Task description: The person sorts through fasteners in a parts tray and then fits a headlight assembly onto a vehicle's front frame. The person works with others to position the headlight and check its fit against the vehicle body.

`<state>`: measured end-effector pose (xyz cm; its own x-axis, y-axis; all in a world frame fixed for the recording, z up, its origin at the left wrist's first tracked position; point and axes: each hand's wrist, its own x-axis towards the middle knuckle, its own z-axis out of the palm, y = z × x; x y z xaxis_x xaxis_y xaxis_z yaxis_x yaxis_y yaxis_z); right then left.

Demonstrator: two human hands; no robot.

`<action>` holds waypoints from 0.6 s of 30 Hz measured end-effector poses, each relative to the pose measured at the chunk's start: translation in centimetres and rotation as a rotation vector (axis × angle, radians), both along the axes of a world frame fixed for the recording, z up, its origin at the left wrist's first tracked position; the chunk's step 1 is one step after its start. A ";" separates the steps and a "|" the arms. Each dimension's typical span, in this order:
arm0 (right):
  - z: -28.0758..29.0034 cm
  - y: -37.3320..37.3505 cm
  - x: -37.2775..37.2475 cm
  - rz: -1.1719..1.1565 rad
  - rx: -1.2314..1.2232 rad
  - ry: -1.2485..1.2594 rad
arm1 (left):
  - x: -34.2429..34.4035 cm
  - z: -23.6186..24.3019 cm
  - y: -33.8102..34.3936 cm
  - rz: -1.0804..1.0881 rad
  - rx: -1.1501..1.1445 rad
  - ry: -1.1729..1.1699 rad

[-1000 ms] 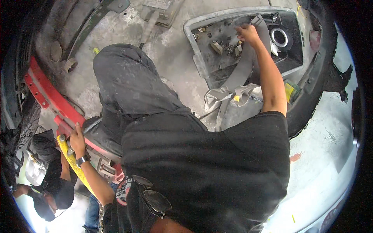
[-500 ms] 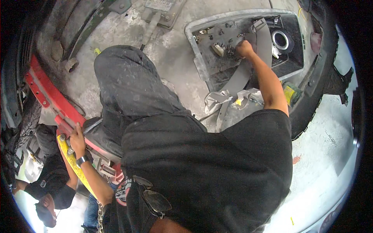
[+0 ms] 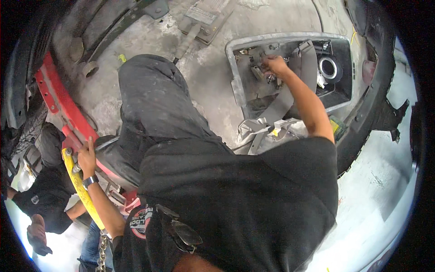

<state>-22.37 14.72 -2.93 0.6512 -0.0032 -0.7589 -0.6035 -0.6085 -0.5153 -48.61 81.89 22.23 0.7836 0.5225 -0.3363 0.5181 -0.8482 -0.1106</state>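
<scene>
My right hand (image 3: 275, 66) reaches into a grey plastic bin (image 3: 236, 90) on the floor. Its fingers are bent together over small dark and metal hardware pieces (image 3: 271, 78); whatever is between the fingertips is hidden. A wide grey strap (image 3: 310, 63) runs across the bin beside that hand. My left hand (image 3: 87, 158) holds the edge of a red metal beam (image 3: 68, 106), one digit stretched up along it. Just beside this hand is a yellow metal bar (image 3: 80, 188) with bolts, and a chain (image 3: 102, 254) hangs from its lower end.
A round part with a silver ring (image 3: 328, 68) lies in the bin's right side. Crumpled white material (image 3: 249, 129) is at its near edge. A black curved car panel (image 3: 369, 120) stands to the right. Another person (image 3: 50, 197) in dark clothes is at the lower left.
My right hand has shifted left within the bin, over the small hardware. The left hand stays at the red beam. The whole view has tilted slightly, and the other person has shifted.
</scene>
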 end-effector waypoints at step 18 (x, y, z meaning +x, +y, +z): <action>28.3 13.9 -2.2 -0.324 1.354 -0.113 | -0.7 -1.0 0.3 -0.047 0.029 -0.108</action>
